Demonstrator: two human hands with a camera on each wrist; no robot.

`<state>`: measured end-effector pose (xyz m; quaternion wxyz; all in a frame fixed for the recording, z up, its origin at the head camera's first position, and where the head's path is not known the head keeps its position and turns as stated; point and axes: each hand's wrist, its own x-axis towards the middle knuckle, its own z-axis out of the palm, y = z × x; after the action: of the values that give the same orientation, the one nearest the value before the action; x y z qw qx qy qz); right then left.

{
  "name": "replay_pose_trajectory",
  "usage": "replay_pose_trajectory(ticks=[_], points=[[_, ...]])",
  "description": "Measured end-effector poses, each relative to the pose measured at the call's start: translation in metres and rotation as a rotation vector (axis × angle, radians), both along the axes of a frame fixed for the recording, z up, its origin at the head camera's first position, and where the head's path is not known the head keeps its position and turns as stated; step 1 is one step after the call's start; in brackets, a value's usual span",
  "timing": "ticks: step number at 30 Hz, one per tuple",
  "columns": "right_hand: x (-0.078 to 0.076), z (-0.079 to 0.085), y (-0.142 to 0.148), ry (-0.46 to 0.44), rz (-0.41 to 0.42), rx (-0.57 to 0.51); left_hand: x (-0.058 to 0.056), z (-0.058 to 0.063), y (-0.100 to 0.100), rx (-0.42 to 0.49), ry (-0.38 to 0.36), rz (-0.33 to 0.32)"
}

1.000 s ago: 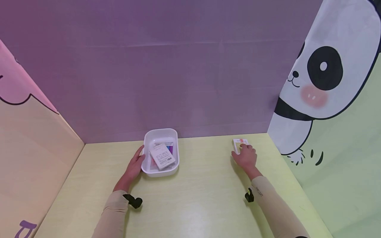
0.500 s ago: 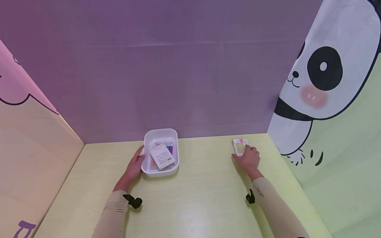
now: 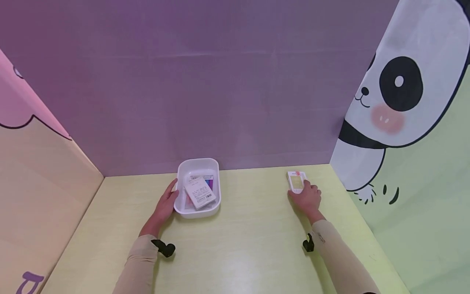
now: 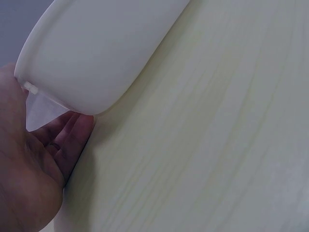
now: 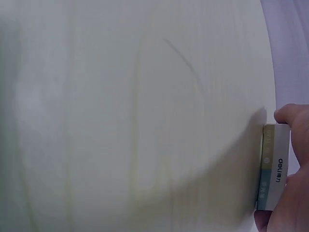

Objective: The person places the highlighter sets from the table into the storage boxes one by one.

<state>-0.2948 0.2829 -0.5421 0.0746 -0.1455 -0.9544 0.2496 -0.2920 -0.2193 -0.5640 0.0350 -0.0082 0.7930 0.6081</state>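
A white plastic tray [image 3: 198, 164] stands on the left of the table in the head view. My left hand [image 3: 166, 205] grips its near left side, thumb at the rim and fingers lower down in the left wrist view. Inside the tray a small white printed box [image 3: 200, 193] partly covers a purple and pink pack [image 3: 209, 182]. At the far right, my right hand [image 3: 307, 200] holds a flat white box [image 3: 296, 180] with a yellowish panel by its two sides. The right wrist view shows the box's printed "deli" edge [image 5: 280, 169] between thumb and fingers.
The pale wooden table [image 3: 235, 245] meets a purple back wall [image 3: 235, 102] just behind the tray and the box. Printed side panels close in on the left [image 3: 40, 196] and right [image 3: 415, 228]. A dark wrist mount [image 3: 167, 248] sits on each sleeve.
The right hand has drawn back from the flat box's top to its near end and sides, leaving more of the top showing. The left hand and tray stay put.
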Motion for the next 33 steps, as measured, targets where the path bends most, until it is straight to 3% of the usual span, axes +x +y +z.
replay_pose_trajectory(ticks=[13, 15, 20, 22, 33], points=[[-0.006, -0.009, 0.001, 0.019, -0.004, -0.054, 0.002, 0.005, -0.002, 0.008, -0.003, -0.015], [-0.005, -0.009, 0.001, 0.021, -0.005, -0.063, 0.007, 0.014, 0.001, 0.015, -0.014, -0.018], [-0.004, -0.008, 0.001, 0.025, -0.004, -0.089, 0.006, 0.013, 0.002, 0.018, -0.036, -0.002], [-0.004, -0.008, 0.001, 0.031, -0.004, -0.096, 0.002, 0.004, -0.001, 0.007, -0.035, 0.006], [-0.006, -0.007, 0.001, 0.066, -0.005, -0.101, 0.004, 0.005, 0.001, 0.013, -0.011, 0.003]])
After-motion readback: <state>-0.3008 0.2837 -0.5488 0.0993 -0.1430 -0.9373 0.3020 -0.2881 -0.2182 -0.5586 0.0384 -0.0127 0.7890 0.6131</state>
